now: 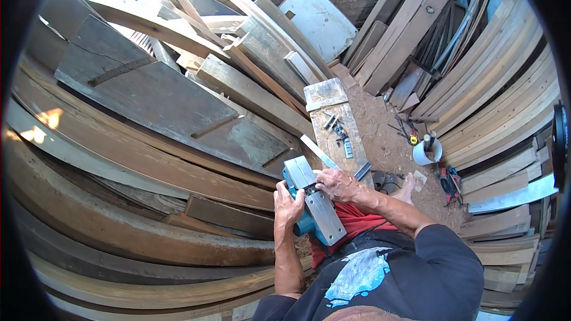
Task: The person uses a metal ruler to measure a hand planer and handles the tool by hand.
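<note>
From above, I see an electric planer [312,202], teal-bodied with a bare metal sole, turned sole-up over the lap of a seated person in a dark printed shirt and red shorts [351,220]. The left hand [287,207] cups the teal housing from the side, fingers wrapped closed around it, which I read as bracing the tool so it cannot roll. The right hand [338,184] lies across the upper part of the sole, its fingers curled down onto the metal near the middle gap; whether they pinch a small part or tool I cannot tell. Holding the planer inverted keeps the sole and cutter side facing up where both hands can reach it.

Just beyond the planer stands a narrow wooden bench [333,120], its surface carrying a few small metal pieces [335,126] and a long pale strip [318,151] angled toward the hands. A white bucket [427,152] sits on the dirt floor to the person's right, with a yellow tape measure [413,139] near it.

Stacked planks [148,142] crowd the left and lean along the right wall, leaving open room only around the bench and the floor patch by the bare foot [407,187].
</note>
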Available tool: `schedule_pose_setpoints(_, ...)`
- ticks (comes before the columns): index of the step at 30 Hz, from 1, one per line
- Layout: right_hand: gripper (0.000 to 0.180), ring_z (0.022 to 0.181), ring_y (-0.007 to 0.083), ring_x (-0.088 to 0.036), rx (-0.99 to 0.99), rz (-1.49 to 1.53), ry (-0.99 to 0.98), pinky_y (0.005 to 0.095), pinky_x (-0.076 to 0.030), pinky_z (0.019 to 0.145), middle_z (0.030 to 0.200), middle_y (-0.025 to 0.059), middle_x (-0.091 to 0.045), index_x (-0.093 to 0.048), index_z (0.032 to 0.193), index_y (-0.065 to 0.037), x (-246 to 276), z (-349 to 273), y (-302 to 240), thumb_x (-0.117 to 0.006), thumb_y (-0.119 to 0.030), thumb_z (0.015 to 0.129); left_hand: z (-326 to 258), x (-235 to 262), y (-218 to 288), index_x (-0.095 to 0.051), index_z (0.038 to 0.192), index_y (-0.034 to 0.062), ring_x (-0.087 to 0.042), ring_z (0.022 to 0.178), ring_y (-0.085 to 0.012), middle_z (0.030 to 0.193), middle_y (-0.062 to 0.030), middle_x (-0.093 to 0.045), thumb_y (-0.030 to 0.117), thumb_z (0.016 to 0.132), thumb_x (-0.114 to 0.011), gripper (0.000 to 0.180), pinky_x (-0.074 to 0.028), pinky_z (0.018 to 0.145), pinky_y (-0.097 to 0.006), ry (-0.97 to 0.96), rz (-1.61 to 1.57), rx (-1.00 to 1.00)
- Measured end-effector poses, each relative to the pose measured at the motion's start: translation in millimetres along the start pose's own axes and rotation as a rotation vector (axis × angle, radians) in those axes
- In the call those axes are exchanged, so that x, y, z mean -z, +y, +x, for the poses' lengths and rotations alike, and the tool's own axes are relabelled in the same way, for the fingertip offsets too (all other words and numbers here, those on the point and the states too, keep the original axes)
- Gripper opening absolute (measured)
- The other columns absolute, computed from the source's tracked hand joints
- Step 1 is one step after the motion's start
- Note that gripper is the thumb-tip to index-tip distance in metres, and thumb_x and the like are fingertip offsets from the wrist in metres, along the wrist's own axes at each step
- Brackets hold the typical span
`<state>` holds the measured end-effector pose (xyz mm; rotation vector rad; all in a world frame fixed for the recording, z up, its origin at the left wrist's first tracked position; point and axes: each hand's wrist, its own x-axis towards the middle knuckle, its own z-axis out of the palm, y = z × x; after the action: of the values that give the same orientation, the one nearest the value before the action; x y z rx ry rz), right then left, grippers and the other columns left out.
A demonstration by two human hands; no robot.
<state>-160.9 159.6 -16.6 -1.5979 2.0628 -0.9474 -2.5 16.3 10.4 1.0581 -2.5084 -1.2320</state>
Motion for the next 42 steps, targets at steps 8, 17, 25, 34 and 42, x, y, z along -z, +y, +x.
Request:
schedule_pose_setpoints(8,0.016,0.095,0.0351,-0.064,0.110,-0.033,0.034,0.0452,-0.053,0.080,0.100,0.0151,-0.063,-0.061,0.104,-0.005,7,6,4,-0.060,-0.018,0.095,5,0,5,-0.045,0.127,-0.0052,-0.055,0.112,-0.0420,0.116,-0.0299,-0.057,0.024,0.088,-0.066,0.053,-0.044,0.098,-0.049,-0.005,0.042,0.010)
schedule_pose_setpoints(17,0.014,0.087,0.0360,-0.063,0.160,-0.050,0.058,0.0446,-0.053,0.077,0.091,0.0159,-0.060,-0.061,0.100,-0.004,0,6,3,-0.059,-0.016,0.095,0,-1,4,-0.046,0.127,-0.0058,-0.056,0.110,-0.0444,0.114,-0.0303,-0.058,0.026,0.089,-0.066,0.054,-0.044,0.097,-0.050,0.008,0.069,0.008)
schedule_pose_setpoints(25,0.016,0.086,0.0353,-0.063,0.124,-0.020,0.033,0.0445,-0.053,0.076,0.091,0.0160,-0.061,-0.061,0.099,-0.002,7,4,4,-0.061,-0.018,0.094,3,-3,-1,-0.042,0.129,-0.0067,-0.053,0.106,-0.0467,0.114,-0.0316,-0.058,0.027,0.087,-0.065,0.059,-0.042,0.096,-0.053,0.004,0.049,-0.023)
schedule_pose_setpoints(34,0.014,0.083,0.0340,-0.063,0.207,-0.051,0.154,0.0439,-0.053,0.074,0.087,0.0147,-0.060,-0.063,0.099,-0.004,5,0,0,-0.063,-0.016,0.093,0,0,5,-0.042,0.129,-0.0062,-0.053,0.106,-0.0469,0.114,-0.0315,-0.057,0.026,0.087,-0.065,0.058,-0.041,0.096,-0.053,0.003,0.037,-0.005)
schedule_pose_setpoints(42,0.016,0.087,0.0350,-0.063,0.158,-0.055,0.183,0.0454,-0.053,0.076,0.088,0.0149,-0.060,-0.060,0.098,-0.005,-4,-4,5,-0.063,-0.020,0.093,2,-3,2,-0.043,0.129,-0.0062,-0.053,0.107,-0.0482,0.113,-0.0327,-0.057,0.026,0.087,-0.066,0.058,-0.042,0.096,-0.053,-0.010,0.035,-0.005)
